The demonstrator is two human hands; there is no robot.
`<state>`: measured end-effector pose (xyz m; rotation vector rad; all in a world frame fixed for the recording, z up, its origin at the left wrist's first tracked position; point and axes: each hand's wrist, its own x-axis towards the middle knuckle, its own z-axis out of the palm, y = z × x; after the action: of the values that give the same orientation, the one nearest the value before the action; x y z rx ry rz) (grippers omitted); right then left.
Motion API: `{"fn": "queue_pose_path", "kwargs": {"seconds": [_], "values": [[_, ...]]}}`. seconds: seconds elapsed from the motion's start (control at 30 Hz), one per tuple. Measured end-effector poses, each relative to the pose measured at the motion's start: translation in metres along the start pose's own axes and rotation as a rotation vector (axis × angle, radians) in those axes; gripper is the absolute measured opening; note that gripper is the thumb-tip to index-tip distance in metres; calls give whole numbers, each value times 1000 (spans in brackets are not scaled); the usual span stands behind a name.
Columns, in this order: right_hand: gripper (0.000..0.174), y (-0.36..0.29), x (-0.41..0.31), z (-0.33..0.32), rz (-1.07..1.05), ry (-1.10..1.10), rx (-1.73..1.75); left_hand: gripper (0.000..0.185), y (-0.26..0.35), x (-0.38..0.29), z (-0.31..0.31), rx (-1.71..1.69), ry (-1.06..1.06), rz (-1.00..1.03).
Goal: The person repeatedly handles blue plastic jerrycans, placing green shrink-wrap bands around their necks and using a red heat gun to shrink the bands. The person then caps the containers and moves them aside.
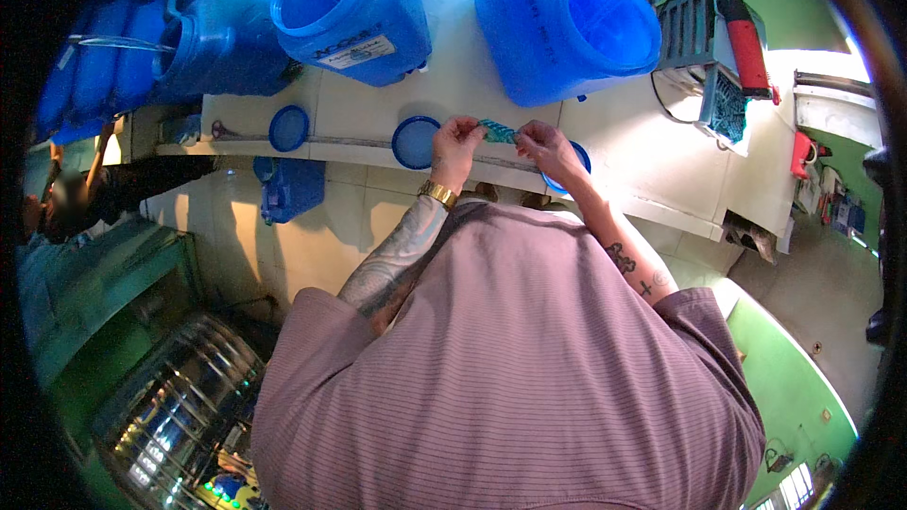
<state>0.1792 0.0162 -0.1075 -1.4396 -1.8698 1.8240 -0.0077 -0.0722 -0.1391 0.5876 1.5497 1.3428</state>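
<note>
Between my left hand point(455, 149) and my right hand point(551, 147) a small green patterned packet point(498, 132) is stretched, pinched by the fingertips at both ends. Both hands are over the front edge of a pale tiled counter point(453, 28). Just beside my left hand lies a round blue lid point(417, 142); another blue lid point(582, 159) is partly covered by my right hand and forearm. Farther left is a third blue lid point(289, 128). Beyond my hands stand an uncapped blue plastic jug point(397, 21) and a larger open blue container point(510, 49), each with a clear stick or tube in its mouth.
Another open blue jug point(227, 35) stands at the back left. Scissors point(221, 130) lie near the counter's left end. A red and black power tool point(744, 42) rests on a grey crate at right. A blue jug point(297, 191) is below the counter. Another person point(67, 198) is at far left.
</note>
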Motion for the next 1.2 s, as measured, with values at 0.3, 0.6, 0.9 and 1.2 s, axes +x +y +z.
{"fn": "queue_pose_path", "kwargs": {"seconds": [0.3,0.6,0.9,1.2], "values": [[38,40,-14,-18,65,143,61,20,-65,94,-87,-149,527,6],[27,92,-65,-40,62,300,331,27,-96,170,-70,-252,532,149],[31,114,-123,-54,222,393,331,30,-101,186,-51,-183,552,166],[30,109,-163,-77,271,482,239,32,-114,201,-30,-126,536,156]]}}
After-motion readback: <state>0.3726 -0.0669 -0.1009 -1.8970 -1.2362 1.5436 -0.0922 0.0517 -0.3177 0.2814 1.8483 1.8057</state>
